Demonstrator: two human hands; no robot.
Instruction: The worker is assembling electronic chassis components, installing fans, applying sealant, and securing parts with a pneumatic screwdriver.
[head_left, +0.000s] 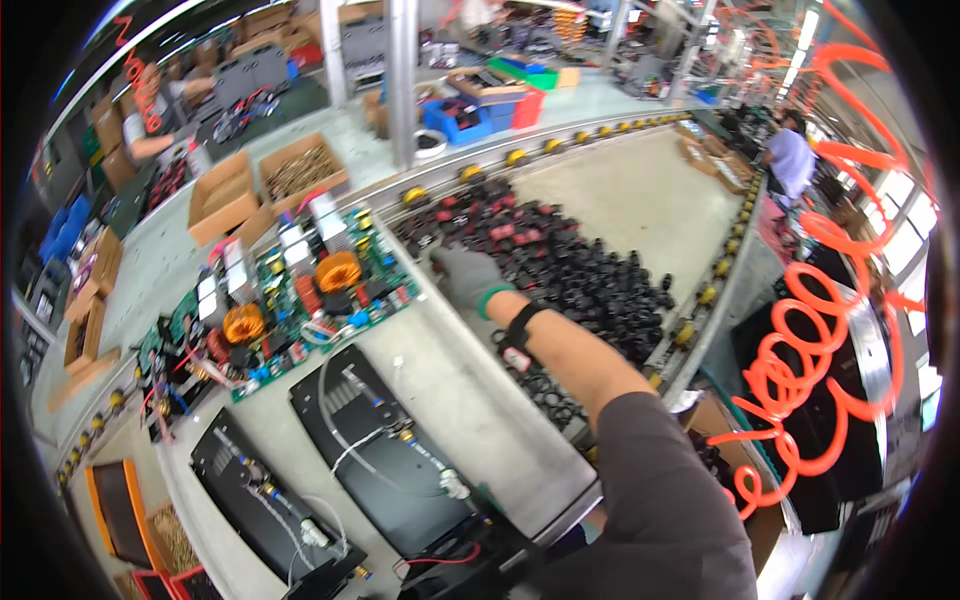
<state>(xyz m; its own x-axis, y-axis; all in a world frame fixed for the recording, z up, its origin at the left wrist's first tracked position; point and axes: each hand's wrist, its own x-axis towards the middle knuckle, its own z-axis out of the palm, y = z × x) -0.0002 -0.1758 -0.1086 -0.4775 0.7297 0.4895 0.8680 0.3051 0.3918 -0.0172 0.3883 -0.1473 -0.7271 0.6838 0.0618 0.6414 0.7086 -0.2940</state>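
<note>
A factory assembly workshop is showing in the green circuit boards and heaped black parts lying beside yellow rollers, while a coiled orange hose is hanging nearby.

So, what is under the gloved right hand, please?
Beside the right hand, a heap of black and red parts shows; whatever lies directly under the hand is covered.

Worn on the person's head, the left camera of a side-by-side pair looks down and forward across the bench. The right arm enters close from the lower edge, the right hand sits near mid-view, and the wide fisheye reaches a distant post beyond.
</note>
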